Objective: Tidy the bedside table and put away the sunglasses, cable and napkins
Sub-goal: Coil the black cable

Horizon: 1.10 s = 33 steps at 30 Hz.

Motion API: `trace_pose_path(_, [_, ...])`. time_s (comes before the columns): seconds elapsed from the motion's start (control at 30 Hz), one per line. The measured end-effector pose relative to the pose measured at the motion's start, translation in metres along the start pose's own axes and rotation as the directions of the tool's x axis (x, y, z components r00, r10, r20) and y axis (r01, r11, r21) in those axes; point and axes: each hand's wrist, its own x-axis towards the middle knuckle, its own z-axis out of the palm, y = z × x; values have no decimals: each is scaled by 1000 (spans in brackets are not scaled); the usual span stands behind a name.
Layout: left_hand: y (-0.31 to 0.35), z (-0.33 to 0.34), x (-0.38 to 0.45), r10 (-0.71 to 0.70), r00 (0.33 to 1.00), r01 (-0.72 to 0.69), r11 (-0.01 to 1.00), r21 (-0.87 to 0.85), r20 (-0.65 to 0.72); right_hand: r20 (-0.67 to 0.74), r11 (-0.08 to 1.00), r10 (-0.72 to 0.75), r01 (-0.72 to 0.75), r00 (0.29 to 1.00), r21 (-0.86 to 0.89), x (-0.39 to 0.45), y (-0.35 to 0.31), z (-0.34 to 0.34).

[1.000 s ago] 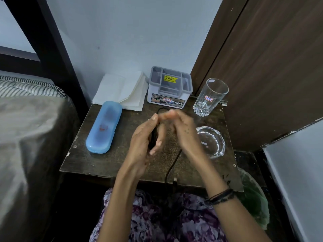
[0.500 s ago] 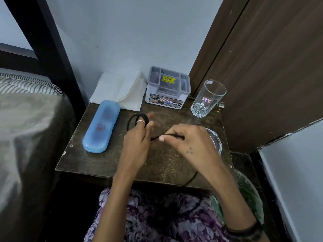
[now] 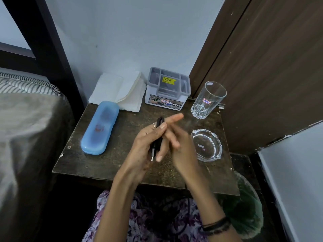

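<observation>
A black cable (image 3: 158,137) is folded into a short bundle, its plug end sticking out below. My left hand (image 3: 146,145) grips this bundle above the middle of the dark bedside table (image 3: 122,165). Right beside it, my right hand (image 3: 176,140) is blurred, fingers touching the bundle; a loose length of cable hangs down past the table's front edge. A closed blue glasses case (image 3: 99,128) lies at the table's left. White napkins (image 3: 118,91) lean against the back wall. A grey organiser box (image 3: 167,88) stands at the back centre.
A tall drinking glass (image 3: 208,100) stands at the back right and a glass ashtray (image 3: 207,144) in front of it. The bed (image 3: 26,128) borders the left side, a brown wooden door (image 3: 271,67) the right. A green bin (image 3: 246,206) sits below the table's right corner.
The open loop of cable has been gathered into a tight bundle in my left hand. My right hand moved from pulling the strand sideways to close against the bundle.
</observation>
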Motion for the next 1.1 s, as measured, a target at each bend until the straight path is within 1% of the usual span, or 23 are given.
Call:
trace_pose_path(0.07, [0, 3, 4, 44, 996, -43, 999, 18, -75, 58, 999, 49, -49, 997, -3, -11, -1, 9])
trace_pose_path(0.1, [0, 3, 5, 66, 990, -56, 995, 82, -122, 80, 997, 80, -78, 994, -27, -17, -2, 11])
trace_pose_path(0.17, [-4, -2, 6, 120, 975, -57, 946, 318, -185, 122, 995, 80, -72, 989, -66, -26, -3, 8])
trace_pose_path(0.23, [-9, -5, 5, 165, 966, -22, 819, 574, -197, 162, 997, 24, -13, 987, -72, -31, -2, -1])
trace_pose_path(0.3, [-12, -8, 2, 200, 964, 16, 617, 787, -177, 173, 991, -14, 37, 985, -128, -33, -6, -13])
trace_pose_path(0.33, [-12, -10, 2, 204, 965, 42, 508, 861, -168, 160, 986, -29, 55, 987, -161, -32, -8, -19])
trace_pose_path(0.37, [-11, -13, 1, 191, 964, 85, 445, 892, -187, 131, 979, -42, 67, 991, -192, -29, -10, -26])
trace_pose_path(0.4, [-10, -14, 1, 171, 956, 142, 448, 883, -240, 94, 973, -55, 75, 994, -217, -26, -13, -33])
trace_pose_path(0.43, [-9, -15, 1, 143, 945, 181, 520, 835, -294, 50, 972, -66, 76, 997, -224, -22, -16, -40])
trace_pose_path(0.47, [-8, -15, 0, 98, 942, 190, 636, 748, -322, 9, 972, -75, 76, 997, -222, -16, -18, -46])
trace_pose_path(0.5, [-5, -12, -1, 35, 951, 185, 734, 653, -308, -29, 972, -91, 82, 995, -222, -11, -21, -51])
trace_pose_path(0.53, [-2, -10, -1, -18, 966, 171, 796, 581, -260, -60, 970, -108, 93, 992, -223, -6, -23, -54])
trace_pose_path(0.6, [2, -7, -1, -91, 985, 150, 881, 448, -149, -113, 981, -122, 102, 986, -163, 3, -25, -57])
trace_pose_path(0.63, [4, -6, -1, -112, 987, 146, 921, 362, -112, -138, 993, -103, 93, 985, -77, 7, -24, -55])
trace_pose_path(0.73, [7, -5, -3, -96, 994, 103, 985, 140, -54, -177, 984, -30, 60, 984, 170, 12, -16, -42])
trace_pose_path(0.8, [5, -3, -6, -35, 999, 35, 998, 46, 0, -128, 961, 4, 31, 992, 273, 8, -10, -25])
trace_pose_path(0.87, [3, 1, -7, 20, 999, -19, 1000, -16, 25, -57, 966, 14, 1, 998, 260, -2, -6, -8])
trace_pose_path(0.9, [2, 2, -6, 38, 999, -37, 999, -39, 7, -16, 974, 25, -21, 1000, 225, -9, -5, -1])
trace_pose_path(0.97, [0, 0, -2, 76, 995, -77, 997, -10, -67, 65, 983, 62, -72, 996, 171, -19, -6, 5])
trace_pose_path(1.0, [-1, -2, -1, 106, 989, -97, 992, 87, -107, 95, 986, 69, -82, 993, 143, -24, -6, 5])
trace_pose_path(1.03, [-3, -7, 0, 146, 979, -109, 964, 241, -142, 122, 990, 64, -78, 990, 113, -27, -5, 2])
trace_pose_path(1.07, [-5, -11, 0, 182, 968, -99, 907, 409, -170, 151, 995, 55, -67, 987, 77, -29, -5, -2])
trace_pose_path(1.1, [-8, -15, 0, 193, 962, -56, 829, 556, -191, 176, 998, 47, -53, 983, 34, -32, -6, -7])
